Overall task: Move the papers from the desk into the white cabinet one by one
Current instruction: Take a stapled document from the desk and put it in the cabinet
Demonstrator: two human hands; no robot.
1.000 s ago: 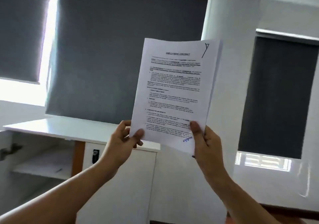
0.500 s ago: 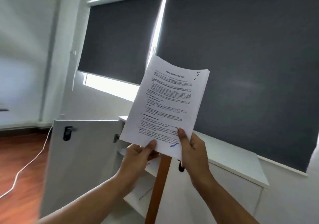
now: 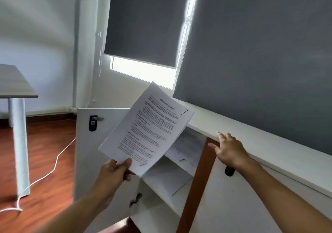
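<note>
Print on the papers (image 3: 146,130) is blurred, unreadable. Their lower corner is pinched by the left hand (image 3: 113,172); the right hand (image 3: 229,149) is spread, fingers apart, beside the white cabinet (image 3: 233,125).

My left hand (image 3: 115,171) pinches the lower edge of the stapled paper document (image 3: 146,130), thumb on top, tilted in front of the white cabinet (image 3: 233,205) with its door (image 3: 86,152) open. My right hand (image 3: 230,149) reaches with spread fingers (image 3: 220,134) toward the cabinet top (image 3: 251,135). More papers (image 3: 185,148) lie on the shelf beyond my left fingers.
</note>
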